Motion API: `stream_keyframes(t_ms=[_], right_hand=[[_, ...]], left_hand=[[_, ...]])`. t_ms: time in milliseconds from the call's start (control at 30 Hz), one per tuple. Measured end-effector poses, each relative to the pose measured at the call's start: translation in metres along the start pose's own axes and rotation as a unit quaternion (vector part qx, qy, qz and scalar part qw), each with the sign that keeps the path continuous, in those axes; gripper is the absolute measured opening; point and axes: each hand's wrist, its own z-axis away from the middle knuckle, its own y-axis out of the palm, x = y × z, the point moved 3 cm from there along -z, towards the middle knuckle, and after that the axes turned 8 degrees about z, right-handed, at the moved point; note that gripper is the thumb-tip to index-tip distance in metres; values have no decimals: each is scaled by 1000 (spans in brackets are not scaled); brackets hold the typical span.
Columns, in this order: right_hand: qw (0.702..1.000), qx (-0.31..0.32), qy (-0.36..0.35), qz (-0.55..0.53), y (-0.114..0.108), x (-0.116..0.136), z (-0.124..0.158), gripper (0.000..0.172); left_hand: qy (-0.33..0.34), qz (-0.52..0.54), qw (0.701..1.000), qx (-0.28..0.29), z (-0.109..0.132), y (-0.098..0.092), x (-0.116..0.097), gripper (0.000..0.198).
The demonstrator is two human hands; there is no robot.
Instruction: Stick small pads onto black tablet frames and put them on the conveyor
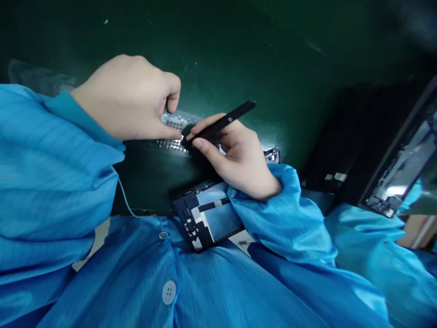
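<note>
We find the right hand (239, 150) grasping a slim black tool (229, 119), pinched between thumb and fingers, its lower end at the component sheet. The left hand (131, 98) has its thumb at the sheet and its forefinger curled; we cannot tell whether it grips anything. The component sheet (173, 123), clear film with rows of small metallic pieces, lies on the counter (218, 45) between both hands.

We judge the step to be lifting or separating one small piece; the next move calls for a steadied film and a precise tip.

On the body side of the right hand lies an opened device chassis (223, 221), partly under the sleeve. The tool's working tip is obscured. Beyond the right wrist, a fragment of another assembly (273, 156) is mostly hidden.
</note>
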Motion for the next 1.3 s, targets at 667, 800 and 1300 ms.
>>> stream_keyframes(t_ms=[667,800,1300], right_hand=[[958,-276,54,-55,10,21,99,13],[958,-286,26,-14,32,20,116,21],[991,-123,-9,44,-9,32,59,20]], left_hand=[[-20,0,1000,4,0,-2,-5,55],[-29,-13,1000,-1,-1,-1,-3,65],[-14,18,1000,-4,-2,0,-3,82]])
